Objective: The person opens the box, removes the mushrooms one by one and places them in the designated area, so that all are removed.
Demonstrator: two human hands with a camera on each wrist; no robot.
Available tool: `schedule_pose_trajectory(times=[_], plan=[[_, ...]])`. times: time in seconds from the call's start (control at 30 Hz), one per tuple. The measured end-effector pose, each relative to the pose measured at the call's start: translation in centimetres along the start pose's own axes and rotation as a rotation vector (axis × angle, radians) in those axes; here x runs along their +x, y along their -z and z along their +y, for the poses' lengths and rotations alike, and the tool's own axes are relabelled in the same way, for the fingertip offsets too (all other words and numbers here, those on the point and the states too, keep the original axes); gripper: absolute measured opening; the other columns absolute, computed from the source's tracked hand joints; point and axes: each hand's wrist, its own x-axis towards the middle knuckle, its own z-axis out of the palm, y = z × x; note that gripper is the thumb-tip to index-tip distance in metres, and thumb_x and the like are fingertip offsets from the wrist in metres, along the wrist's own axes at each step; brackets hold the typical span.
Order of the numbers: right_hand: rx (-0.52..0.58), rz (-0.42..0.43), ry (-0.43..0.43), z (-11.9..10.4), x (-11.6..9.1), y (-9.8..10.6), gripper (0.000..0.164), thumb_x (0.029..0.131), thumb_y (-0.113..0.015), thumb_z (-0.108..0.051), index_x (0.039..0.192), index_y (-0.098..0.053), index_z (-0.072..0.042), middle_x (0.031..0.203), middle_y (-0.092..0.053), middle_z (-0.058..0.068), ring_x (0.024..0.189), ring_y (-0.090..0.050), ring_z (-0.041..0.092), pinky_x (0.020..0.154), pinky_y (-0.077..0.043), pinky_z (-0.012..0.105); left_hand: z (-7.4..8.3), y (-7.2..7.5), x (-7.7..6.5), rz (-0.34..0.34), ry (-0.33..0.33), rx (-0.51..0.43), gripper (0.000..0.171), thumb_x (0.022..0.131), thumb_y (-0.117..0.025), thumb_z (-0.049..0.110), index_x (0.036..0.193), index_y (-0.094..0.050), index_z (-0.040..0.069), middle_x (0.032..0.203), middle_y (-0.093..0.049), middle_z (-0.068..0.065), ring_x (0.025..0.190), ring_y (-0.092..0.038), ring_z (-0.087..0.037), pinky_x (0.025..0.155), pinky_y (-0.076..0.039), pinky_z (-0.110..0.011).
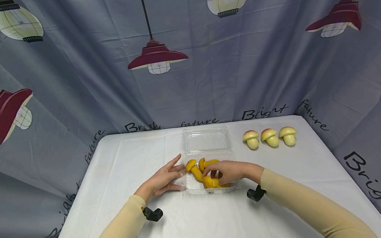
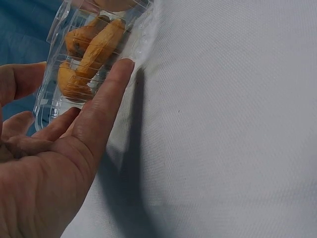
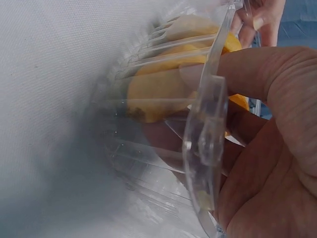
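A clear plastic clamshell box (image 1: 195,191) stands with its lid (image 1: 205,139) folded back. Inside it lie yellow toy mushrooms, one slanting at the left (image 1: 195,171) and another behind it (image 1: 211,161). My right hand (image 1: 230,170) reaches in over the right side and holds a yellow mushroom (image 1: 209,181) near the front wall. Through the clear wall in the right wrist view, the thumb presses on this mushroom (image 3: 158,91). Fingers spread, my left hand (image 1: 164,180) rests against the box's left side. Its fingertips (image 2: 124,67) lie along the ribbed wall in the left wrist view.
Three pale mushrooms with cream caps, some blushed red, stand in a row at the back right: a left one (image 1: 251,139), a middle one (image 1: 269,138) and a right one (image 1: 288,136). A white cloth (image 1: 204,228) covers the table. Behind hangs a grey curtain (image 1: 105,66).
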Motion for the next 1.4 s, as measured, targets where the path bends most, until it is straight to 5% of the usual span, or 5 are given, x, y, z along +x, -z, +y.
schedule_pose_trajectory(times=[0.3,0.63,1.07,1.4], plan=[[-0.011,0.044,0.081,0.4,-0.1,0.3,0.055,0.090,-0.066,0.006,0.138,-0.060,-0.020,0.119,-0.064,-0.003,0.105,-0.061,0.015,0.092,-0.055,0.034,-0.1,0.1,0.1,-0.010,-0.004,-0.004,0.084,0.103,-0.054,-0.001,0.166,-0.009,0.033,0.170,-0.007,-0.019,0.148,-0.029,-0.043,0.089,-0.061,-0.048],[0.108,0.190,0.172,1.4,-1.2,1.9,0.051,0.093,-0.067,-0.001,0.141,-0.056,-0.014,0.127,-0.062,0.003,0.112,-0.060,0.020,0.096,-0.055,0.038,0.0,0.2,0.3,-0.013,-0.010,-0.015,0.085,0.103,-0.054,-0.001,0.166,-0.010,0.033,0.169,-0.006,-0.020,0.148,-0.026,-0.045,0.090,-0.060,-0.051],[0.220,0.345,0.130,2.2,-3.0,3.7,0.056,0.093,-0.071,-0.005,0.145,-0.054,-0.019,0.128,-0.060,0.004,0.115,-0.059,0.022,0.100,-0.053,0.042,-0.1,0.3,0.3,-0.019,-0.012,-0.013,0.085,0.103,-0.054,-0.001,0.167,-0.008,0.032,0.170,-0.007,-0.019,0.149,-0.026,-0.044,0.090,-0.060,-0.051],[0.317,0.404,0.113,3.2,-4.7,4.4,0.057,0.095,-0.070,-0.009,0.148,-0.051,-0.015,0.132,-0.058,0.012,0.112,-0.059,0.029,0.085,-0.058,0.039,-0.3,0.4,0.3,-0.017,-0.006,-0.002,0.084,0.104,-0.053,0.000,0.167,-0.006,0.032,0.170,-0.007,-0.019,0.149,-0.026,-0.044,0.090,-0.060,-0.050]])
